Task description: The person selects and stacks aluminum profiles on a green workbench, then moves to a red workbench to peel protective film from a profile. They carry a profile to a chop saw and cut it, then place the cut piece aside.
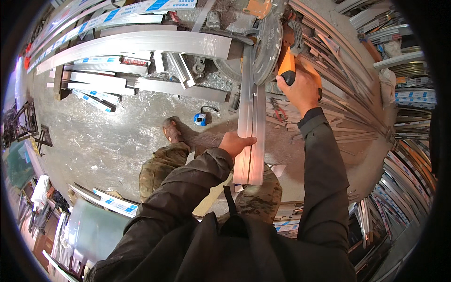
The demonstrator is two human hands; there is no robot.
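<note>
Two long silvery metal profiles (pixel 258 127) lie side by side, their near ends above my knee and their far ends under the miter saw (pixel 268 44). My left hand (pixel 235 144) grips the profiles near their near end, thumb across the top and the other fingers hidden at the left edge. My right hand (pixel 300 89) is wrapped round the saw's orange and black handle (pixel 286 67). The round blade guard stands just left of that handle, over the profiles. Whether the blade touches the metal cannot be seen.
A blue tape measure (pixel 200 119) lies on the floor near my foot. Red-handled pliers (pixel 280 112) rest right of the profiles. Long metal bars (pixel 136 47) stretch out at the left, and more strips (pixel 343 70) lie at the right. A glass sheet (pixel 101 230) stands at lower left.
</note>
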